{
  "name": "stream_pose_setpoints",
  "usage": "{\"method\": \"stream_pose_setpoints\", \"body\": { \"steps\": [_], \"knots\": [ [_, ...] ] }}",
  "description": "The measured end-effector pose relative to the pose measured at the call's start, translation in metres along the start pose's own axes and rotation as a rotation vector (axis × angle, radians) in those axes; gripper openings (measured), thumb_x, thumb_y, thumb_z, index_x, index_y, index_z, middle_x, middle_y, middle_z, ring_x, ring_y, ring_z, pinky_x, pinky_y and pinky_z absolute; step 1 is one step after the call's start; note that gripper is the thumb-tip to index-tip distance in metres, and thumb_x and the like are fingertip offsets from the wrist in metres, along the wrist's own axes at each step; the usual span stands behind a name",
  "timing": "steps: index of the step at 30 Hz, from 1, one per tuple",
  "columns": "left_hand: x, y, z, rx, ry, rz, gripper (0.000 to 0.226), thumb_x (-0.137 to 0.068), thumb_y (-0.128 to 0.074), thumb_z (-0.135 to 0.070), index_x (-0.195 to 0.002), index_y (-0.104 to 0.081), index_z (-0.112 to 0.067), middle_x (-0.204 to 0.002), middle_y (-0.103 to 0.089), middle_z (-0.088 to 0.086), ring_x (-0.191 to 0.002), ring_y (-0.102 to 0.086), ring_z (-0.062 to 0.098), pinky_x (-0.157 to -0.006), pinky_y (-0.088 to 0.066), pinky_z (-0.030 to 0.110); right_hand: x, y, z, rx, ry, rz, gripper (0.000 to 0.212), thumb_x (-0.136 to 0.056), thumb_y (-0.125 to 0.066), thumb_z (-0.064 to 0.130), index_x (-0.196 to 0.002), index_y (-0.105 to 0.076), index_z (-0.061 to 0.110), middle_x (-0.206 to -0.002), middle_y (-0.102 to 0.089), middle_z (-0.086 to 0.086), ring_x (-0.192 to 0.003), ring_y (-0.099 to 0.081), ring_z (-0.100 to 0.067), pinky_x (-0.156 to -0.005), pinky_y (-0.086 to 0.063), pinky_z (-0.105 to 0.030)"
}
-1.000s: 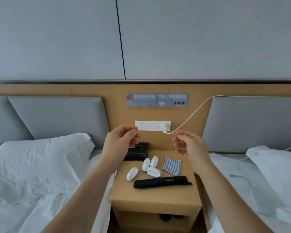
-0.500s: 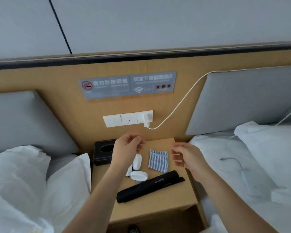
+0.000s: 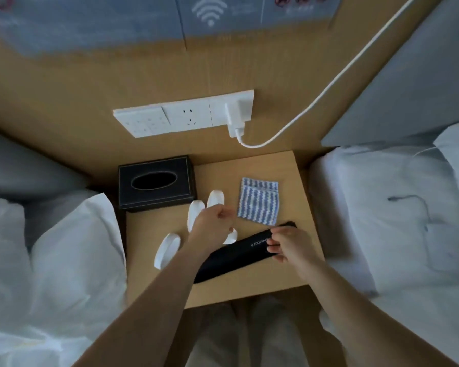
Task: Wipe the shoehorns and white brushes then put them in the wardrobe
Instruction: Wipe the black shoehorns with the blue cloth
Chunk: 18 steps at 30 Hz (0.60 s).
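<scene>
A long black shoehorn [image 3: 233, 258] lies slantwise on the wooden nightstand [image 3: 249, 287]. My right hand [image 3: 286, 245] pinches its right end. Several white brushes lie left of it: one [image 3: 215, 198] and a second [image 3: 195, 215] near the tissue box, another [image 3: 167, 250] at the left edge. One more brush [image 3: 231, 236] is mostly hidden under my left hand [image 3: 212, 226], which hovers there with loosely curled fingers and holds nothing. A blue-and-white striped cloth [image 3: 259, 205] lies folded just behind the shoehorn.
A black tissue box [image 3: 155, 181] stands at the nightstand's back left. Above it is a white socket strip [image 3: 183, 117] with a charger and cable [image 3: 329, 86] running right. White bedding [image 3: 72, 247] and a second bed [image 3: 382, 221] flank the nightstand.
My head has moved close and tilted down over the nightstand. Both hands dropped; the right one went from the air onto the shoehorn's end, the left one down over the brushes.
</scene>
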<state>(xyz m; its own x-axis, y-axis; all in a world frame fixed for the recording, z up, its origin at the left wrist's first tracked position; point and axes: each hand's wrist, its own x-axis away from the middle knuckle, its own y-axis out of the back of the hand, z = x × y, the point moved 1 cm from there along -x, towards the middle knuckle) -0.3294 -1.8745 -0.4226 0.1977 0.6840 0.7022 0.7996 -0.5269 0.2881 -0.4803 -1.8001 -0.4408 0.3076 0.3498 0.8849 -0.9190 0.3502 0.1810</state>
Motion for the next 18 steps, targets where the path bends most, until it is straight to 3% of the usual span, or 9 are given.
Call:
{"method": "stream_pose_setpoints", "body": {
  "steps": [2,4,9,10,12,14,16,18],
  "knots": [
    [-0.025,-0.012,0.015,-0.060,0.070,0.072,0.013,-0.092,-0.047,-0.023,-0.092,-0.060,-0.024,-0.091,-0.064,0.002,-0.090,-0.062,0.020,-0.089,-0.049,0.034,-0.026,-0.003,-0.013,-0.010,-0.088,0.009,0.036,-0.095,-0.047,0.004,-0.131,-0.050,0.008,-0.100,-0.063,-0.010,-0.088,-0.064,-0.020,-0.075,-0.053,-0.033],
    [-0.044,-0.025,0.023,-0.063,0.136,0.130,0.015,-0.090,-0.047,-0.019,-0.085,-0.061,-0.023,-0.086,-0.060,0.004,-0.084,-0.058,0.020,-0.085,-0.049,0.034,-0.041,-0.006,-0.026,-0.071,-0.166,0.027,0.037,-0.095,-0.047,0.003,-0.132,-0.049,0.009,-0.114,-0.060,-0.014,-0.104,-0.063,-0.023,-0.083,-0.053,-0.037],
    [-0.089,-0.058,0.017,0.134,0.311,0.163,0.030,-0.093,-0.047,-0.005,-0.118,-0.056,-0.018,-0.078,-0.054,0.005,-0.066,-0.053,0.014,-0.063,-0.050,0.023,-0.072,-0.009,-0.031,-0.222,-0.192,0.103,0.043,-0.097,-0.039,-0.003,-0.139,-0.038,0.003,-0.127,-0.056,-0.018,-0.117,-0.057,-0.029,-0.070,-0.051,-0.029],
    [-0.096,-0.064,0.016,0.148,0.334,0.152,0.032,-0.093,-0.046,-0.003,-0.120,-0.055,-0.017,-0.078,-0.054,0.004,-0.064,-0.052,0.015,-0.061,-0.049,0.023,-0.077,-0.009,-0.029,-0.249,-0.186,0.107,0.042,-0.097,-0.039,-0.004,-0.139,-0.038,0.002,-0.128,-0.055,-0.019,-0.118,-0.056,-0.030,-0.070,-0.052,-0.029],
    [-0.109,-0.073,0.018,0.154,0.354,0.149,0.032,-0.092,-0.046,0.000,-0.120,-0.055,-0.013,-0.081,-0.054,0.004,-0.065,-0.052,0.016,-0.062,-0.048,0.025,-0.087,-0.009,-0.023,-0.276,-0.145,0.110,0.039,-0.097,-0.039,-0.002,-0.136,-0.041,0.002,-0.124,-0.057,-0.020,-0.117,-0.056,-0.029,-0.084,-0.051,-0.035],
    [-0.121,-0.078,0.025,0.134,0.348,0.131,0.014,-0.091,-0.050,-0.001,-0.097,-0.057,-0.011,-0.086,-0.053,0.003,-0.070,-0.053,0.016,-0.063,-0.048,0.025,-0.095,-0.010,-0.024,0.023,0.035,0.085,0.035,-0.097,-0.042,0.002,-0.132,-0.048,0.007,-0.119,-0.060,-0.012,-0.111,-0.058,-0.021,-0.098,-0.047,-0.035],
    [-0.131,-0.079,0.033,0.140,0.353,0.058,0.021,-0.088,-0.055,-0.004,-0.071,-0.050,-0.014,-0.078,-0.052,0.004,-0.065,-0.051,0.015,-0.057,-0.047,0.025,-0.103,-0.012,-0.032,0.500,0.270,0.087,0.035,-0.097,-0.043,0.009,-0.130,-0.052,0.013,-0.130,-0.056,-0.002,-0.115,-0.055,-0.014,-0.097,-0.046,-0.028],
    [-0.139,-0.079,0.041,0.139,0.330,-0.041,0.025,-0.086,-0.061,-0.009,-0.064,-0.049,-0.014,-0.070,-0.053,0.006,-0.062,-0.052,0.018,-0.062,-0.049,0.029,-0.112,-0.016,-0.043,0.805,0.404,0.124,0.035,-0.097,-0.045,0.019,-0.131,-0.051,0.018,-0.135,-0.051,0.003,-0.121,-0.051,-0.014,-0.095,-0.045,-0.027]
  ]
}}
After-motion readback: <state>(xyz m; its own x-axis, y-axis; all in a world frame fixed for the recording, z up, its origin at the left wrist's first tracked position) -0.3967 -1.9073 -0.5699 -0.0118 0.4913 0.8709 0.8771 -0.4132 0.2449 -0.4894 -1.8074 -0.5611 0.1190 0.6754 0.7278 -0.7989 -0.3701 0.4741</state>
